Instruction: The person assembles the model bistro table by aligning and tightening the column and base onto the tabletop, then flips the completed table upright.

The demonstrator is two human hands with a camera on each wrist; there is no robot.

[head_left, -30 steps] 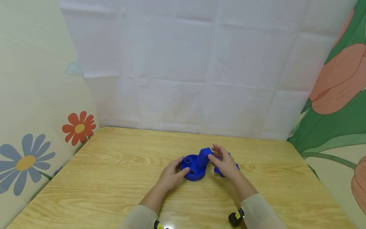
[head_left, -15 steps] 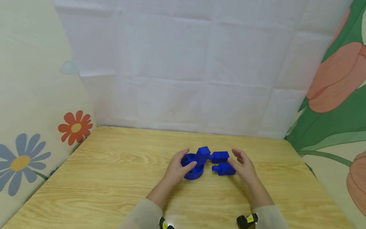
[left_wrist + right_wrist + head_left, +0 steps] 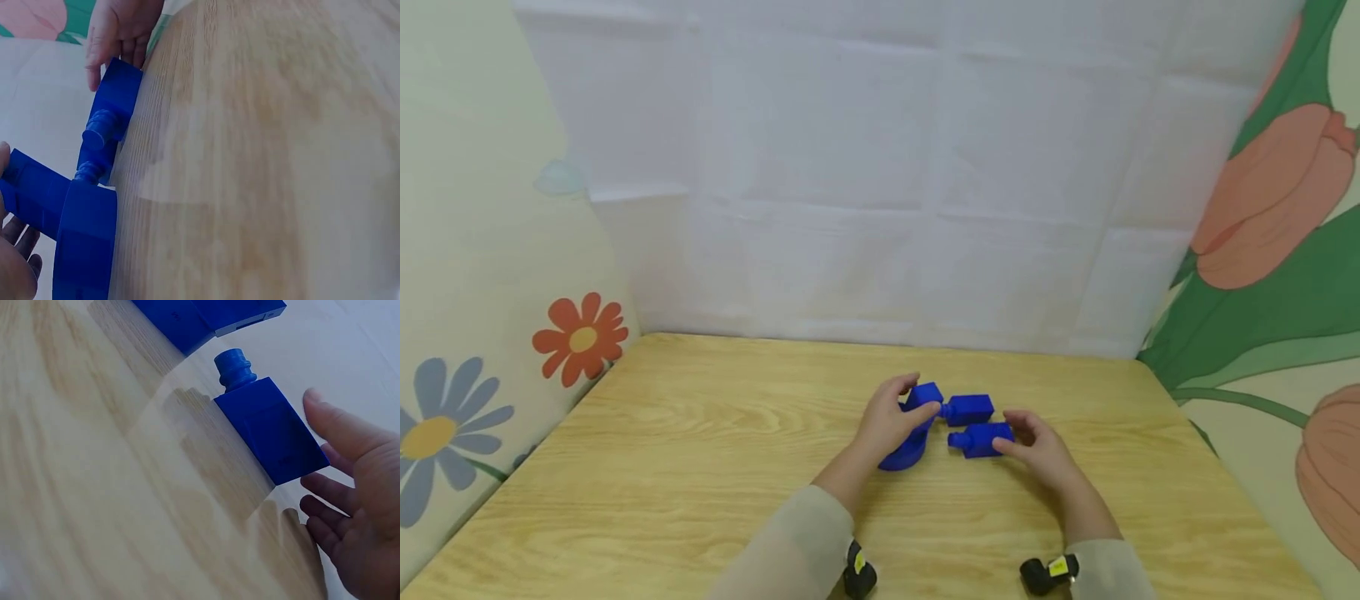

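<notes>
A round blue base (image 3: 901, 457) stands on the wooden table, partly hidden behind my left hand (image 3: 886, 423). Out of it rises a tilted blue block (image 3: 39, 194), which my left hand holds between thumb and fingers. Two more blue blocks with ribbed pegs lie to the right, pegs pointing left: the farther block (image 3: 972, 409) and the nearer block (image 3: 988, 440). My right hand (image 3: 1043, 450) is at the right end of the nearer block. In the right wrist view its thumb stands apart from that block (image 3: 275, 434), and its fingers spread loosely by the end.
The wooden table (image 3: 737, 433) reaches back to a white cloth (image 3: 820, 183). Flower-patterned cloths hang at the left (image 3: 475, 250) and right (image 3: 1262, 275). A small black camera is strapped to each wrist.
My left hand has moved from the base's left rim to the tilted block. My right hand has left that block and moved right, to the end of the nearer lying block.
</notes>
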